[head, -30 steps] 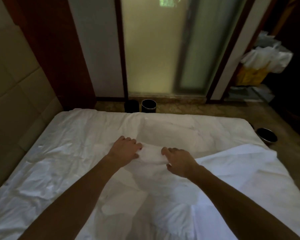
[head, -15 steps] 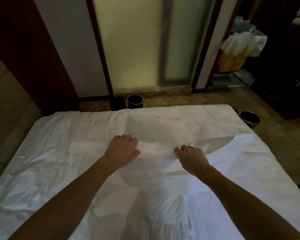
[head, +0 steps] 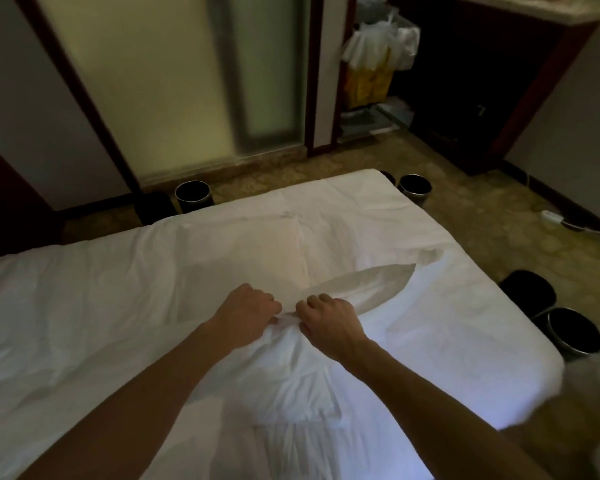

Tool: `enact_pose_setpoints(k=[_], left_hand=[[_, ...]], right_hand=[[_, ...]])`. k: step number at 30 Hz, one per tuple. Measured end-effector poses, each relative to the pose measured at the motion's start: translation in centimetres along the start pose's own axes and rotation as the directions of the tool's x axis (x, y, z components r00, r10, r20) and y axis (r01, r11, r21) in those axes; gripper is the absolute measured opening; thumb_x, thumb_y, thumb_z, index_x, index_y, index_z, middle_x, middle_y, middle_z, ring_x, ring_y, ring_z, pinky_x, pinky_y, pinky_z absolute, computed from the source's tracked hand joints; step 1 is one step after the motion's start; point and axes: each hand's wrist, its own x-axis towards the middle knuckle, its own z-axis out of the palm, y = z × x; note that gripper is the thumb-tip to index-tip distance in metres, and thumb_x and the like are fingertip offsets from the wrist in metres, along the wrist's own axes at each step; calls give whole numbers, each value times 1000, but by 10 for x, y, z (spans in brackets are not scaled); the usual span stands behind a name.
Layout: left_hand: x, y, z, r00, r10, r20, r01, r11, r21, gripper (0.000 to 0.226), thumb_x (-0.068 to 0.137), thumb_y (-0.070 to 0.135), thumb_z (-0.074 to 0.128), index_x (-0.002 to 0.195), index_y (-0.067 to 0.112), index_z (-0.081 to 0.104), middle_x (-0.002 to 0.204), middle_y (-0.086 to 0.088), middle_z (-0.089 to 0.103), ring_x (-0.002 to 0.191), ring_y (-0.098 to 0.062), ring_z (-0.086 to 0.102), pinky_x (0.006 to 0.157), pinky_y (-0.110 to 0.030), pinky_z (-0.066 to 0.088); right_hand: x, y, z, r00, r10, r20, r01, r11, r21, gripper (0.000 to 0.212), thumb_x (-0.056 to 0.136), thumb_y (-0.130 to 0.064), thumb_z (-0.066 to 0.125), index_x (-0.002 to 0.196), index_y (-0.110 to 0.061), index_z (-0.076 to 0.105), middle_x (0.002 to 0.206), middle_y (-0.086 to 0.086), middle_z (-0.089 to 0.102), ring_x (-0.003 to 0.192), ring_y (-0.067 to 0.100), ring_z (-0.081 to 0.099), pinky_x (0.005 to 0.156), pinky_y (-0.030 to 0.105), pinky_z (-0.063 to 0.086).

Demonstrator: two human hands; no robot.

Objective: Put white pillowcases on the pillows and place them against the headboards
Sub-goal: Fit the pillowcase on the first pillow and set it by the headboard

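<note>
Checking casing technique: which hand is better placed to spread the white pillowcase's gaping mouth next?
Probably the right hand: the open mouth of the white cloth pillowcase stretches away right beside its knuckles, whereas the left hand grips bunched cloth on the opposite side.

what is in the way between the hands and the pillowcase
Nothing visible. The left hand and right hand both grip the white pillowcase directly, its fabric bunched between them on the bed.
</note>
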Motion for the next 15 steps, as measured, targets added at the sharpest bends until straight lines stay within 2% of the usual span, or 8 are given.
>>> enact_pose_setpoints(k=[4,7,9,12,15], left_hand=[[-8,-14,2,998,-32,-62,32,999,-6,17,69,28,77,65,26,61,60,8,57,57,-16,60,61,-26,44],[-16,-28,4,993,-42,-110,42,999,-8,15,70,29,73,65,25,60,59,7,56,56,-17,59,60,-28,44],[-20,-36,5,994,-57,-97,58,998,10,17,70,28,76,64,24,60,59,7,55,56,-17,58,60,-28,46],[-21,-42,2,991,-77,-113,82,996,38,15,70,29,71,62,24,59,57,6,54,55,-18,58,60,-29,45],[-18,-46,1,984,-91,-153,100,994,52,14,69,30,67,60,23,59,55,5,54,53,-20,57,58,-30,45]], right_hand=[[-2,25,0,995,-101,-24,101,994,31,37,86,-57,58,88,-20,60,78,-1,61,66,20,56,57,30,46],[-9,62,-8,1000,11,0,-11,1000,-2,50,90,-66,41,93,-21,63,87,1,66,78,24,62,70,34,51],[-13,93,-14,992,127,8,-127,991,-37,48,95,-59,37,101,-20,63,97,5,69,86,27,65,77,38,52],[-19,136,-21,969,232,84,-216,962,-164,31,97,-40,46,114,-17,56,109,7,66,93,26,64,82,42,52],[-25,158,-26,938,325,123,-281,918,-281,32,88,-21,55,119,-17,52,107,6,66,86,24,63,78,39,49]])
